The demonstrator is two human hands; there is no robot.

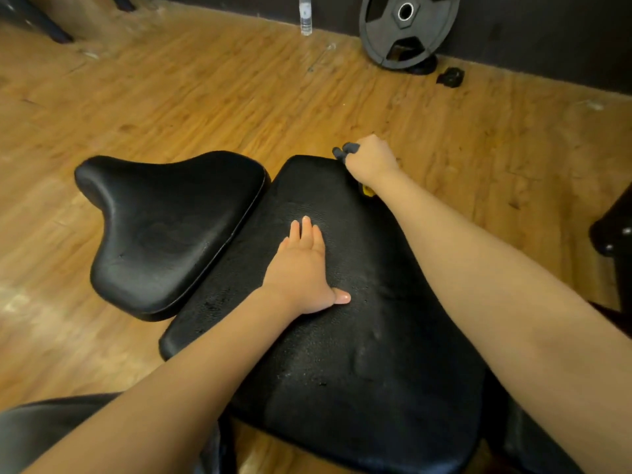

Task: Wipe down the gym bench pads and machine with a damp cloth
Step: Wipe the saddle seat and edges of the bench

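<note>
- Head view: the long back pad (342,302) is braced by the left hand (301,268), fingers straight and flat on the vinyl near mid-pad.
- A dark grey cloth (345,150) is held bunched in the right hand (371,157), fingers curled round it, at the pad's far right corner.
- Seat pad (164,230) sits just beside the back pad, to its left, untouched by either hand.
- Step judged: edge/corner wipe. The cloth should be opened flatter for more contact, w/ firm, overlapping strokes drawn along the rim.
- The left hand is best shifted off the damp area so no patch is missed.
- The yellow part (367,190) under the wrist is prob. part of the machine; it should be wiped too.
</note>
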